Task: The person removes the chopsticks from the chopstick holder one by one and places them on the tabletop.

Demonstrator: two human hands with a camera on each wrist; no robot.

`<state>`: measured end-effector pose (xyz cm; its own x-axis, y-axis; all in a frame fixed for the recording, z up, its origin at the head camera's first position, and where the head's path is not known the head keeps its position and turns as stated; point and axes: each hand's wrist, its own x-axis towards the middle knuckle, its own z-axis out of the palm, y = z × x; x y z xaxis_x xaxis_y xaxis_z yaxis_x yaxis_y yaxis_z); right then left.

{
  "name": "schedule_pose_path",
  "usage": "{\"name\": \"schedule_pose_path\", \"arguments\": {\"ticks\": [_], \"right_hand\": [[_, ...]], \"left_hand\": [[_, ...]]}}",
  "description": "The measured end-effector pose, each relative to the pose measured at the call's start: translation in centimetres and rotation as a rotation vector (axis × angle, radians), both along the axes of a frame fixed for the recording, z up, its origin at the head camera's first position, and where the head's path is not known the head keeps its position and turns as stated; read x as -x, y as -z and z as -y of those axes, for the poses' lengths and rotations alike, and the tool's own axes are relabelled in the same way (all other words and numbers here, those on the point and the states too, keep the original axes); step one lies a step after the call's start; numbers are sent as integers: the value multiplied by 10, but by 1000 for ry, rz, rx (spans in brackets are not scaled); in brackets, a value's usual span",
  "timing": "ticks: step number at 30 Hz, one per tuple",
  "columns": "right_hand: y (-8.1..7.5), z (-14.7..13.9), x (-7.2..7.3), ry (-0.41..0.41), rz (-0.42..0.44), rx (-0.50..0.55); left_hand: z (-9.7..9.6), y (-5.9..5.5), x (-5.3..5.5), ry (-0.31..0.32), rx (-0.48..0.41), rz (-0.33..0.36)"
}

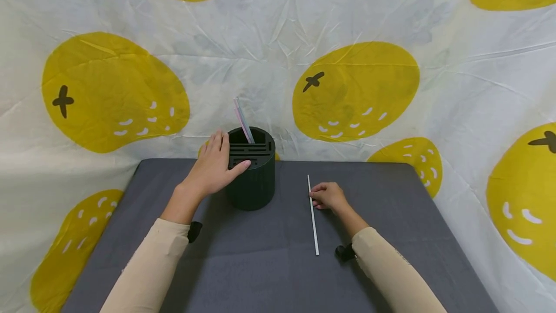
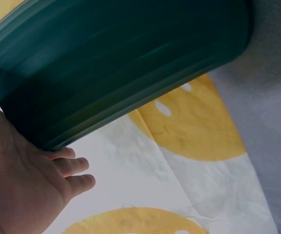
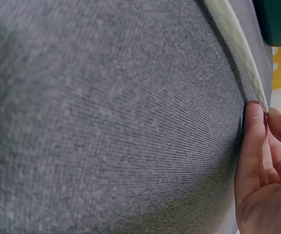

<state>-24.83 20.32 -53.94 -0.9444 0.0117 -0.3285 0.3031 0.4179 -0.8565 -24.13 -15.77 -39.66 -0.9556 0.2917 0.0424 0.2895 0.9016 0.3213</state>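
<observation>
In the head view a dark green cylindrical holder (image 1: 252, 188) with slots in its top stands at the table's back, left of centre. My left hand (image 1: 209, 167) rests against its left side and rim, the fingers straight and the thumb spread across the front of the top. In the left wrist view the palm touches the holder's (image 2: 116, 68) edge. To the right, my right hand (image 1: 328, 196) pinches a thin white stick (image 1: 313, 226) between thumb and fingertips. The stick lies lengthwise, close over the cloth. Whether it touches the cloth along its length I cannot tell.
Slim pinkish and bluish sticks (image 1: 244, 120) lean out of the holder's rear opening. A dark grey cloth (image 1: 278, 274) covers the table. Behind it hangs a white curtain (image 1: 243, 28) printed with yellow fruit shapes, close to the table's back edge.
</observation>
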Motion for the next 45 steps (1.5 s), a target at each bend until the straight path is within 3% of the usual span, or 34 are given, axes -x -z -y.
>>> {"name": "schedule_pose_path", "arguments": {"ticks": [13, 25, 31, 38, 45], "right_hand": [[-5, 6, 0, -20, -67, -173], [1, 8, 3, -16, -97, -196], [2, 4, 0, -27, -85, -146], [1, -3, -4, -16, -39, 15], [-14, -6, -1, -22, -9, 130]], "left_hand": [[0, -2, -1, -6, 1, -13], [2, 0, -1, -5, -7, -11], [2, -1, 0, -2, -9, -5], [1, -1, 0, 5, -12, 5], [0, -3, -1, 7, -9, 7]]}}
